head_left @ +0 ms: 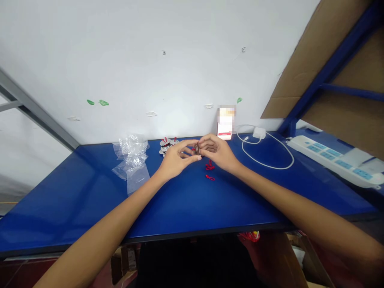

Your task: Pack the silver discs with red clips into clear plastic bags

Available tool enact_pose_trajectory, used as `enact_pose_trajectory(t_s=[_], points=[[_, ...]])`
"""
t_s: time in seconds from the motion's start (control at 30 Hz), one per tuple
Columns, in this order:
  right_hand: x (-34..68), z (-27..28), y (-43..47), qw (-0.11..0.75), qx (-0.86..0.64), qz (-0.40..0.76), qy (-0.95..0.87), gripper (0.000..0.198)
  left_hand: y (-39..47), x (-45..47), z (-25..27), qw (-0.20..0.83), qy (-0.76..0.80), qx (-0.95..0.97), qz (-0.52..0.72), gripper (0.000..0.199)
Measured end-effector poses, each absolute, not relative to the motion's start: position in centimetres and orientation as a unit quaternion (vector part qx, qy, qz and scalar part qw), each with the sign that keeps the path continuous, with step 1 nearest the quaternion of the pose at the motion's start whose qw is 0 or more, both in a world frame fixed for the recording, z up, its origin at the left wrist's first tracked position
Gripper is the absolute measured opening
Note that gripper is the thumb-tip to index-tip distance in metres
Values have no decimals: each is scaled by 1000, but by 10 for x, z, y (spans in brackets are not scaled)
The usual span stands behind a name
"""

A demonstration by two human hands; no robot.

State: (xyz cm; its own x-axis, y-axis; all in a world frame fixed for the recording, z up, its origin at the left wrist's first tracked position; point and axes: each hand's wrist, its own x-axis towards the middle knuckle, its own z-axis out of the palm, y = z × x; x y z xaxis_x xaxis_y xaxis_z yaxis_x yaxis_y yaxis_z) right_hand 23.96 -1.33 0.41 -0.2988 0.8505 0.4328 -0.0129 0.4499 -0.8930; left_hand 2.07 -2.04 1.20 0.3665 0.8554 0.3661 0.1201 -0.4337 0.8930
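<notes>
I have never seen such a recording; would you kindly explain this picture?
No machine here: these are a person's bare left hand and right hand, seen by one camera worn on the head, looking forward and down. Between them they hold a small dark round piece. On the blue table lie clear plastic bags, a pile of pale discs beyond the left hand, and red loops. A lit phone stands near the wall; to the right are a white cable and a power strip.
</notes>
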Motion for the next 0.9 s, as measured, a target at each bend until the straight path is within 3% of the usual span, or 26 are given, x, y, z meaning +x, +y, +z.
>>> enact_pose_trajectory(t_s=[0.1,0.27,0.57,0.73,0.9], points=[[242,2,-10,491,-315,409,-701,44,-18,19,11,412,359,686,480,66],[246,5,-9,465,-288,500,-671,61,-20,18,9,401,329,710,475,49],[242,12,-17,428,-298,543,-658,53,-30,19,17,251,315,789,464,30],[243,13,-15,435,-299,539,-656,51,-29,16,21,318,310,773,452,36],[246,12,-12,458,-320,494,-666,50,-25,13,22,398,273,739,470,28]])
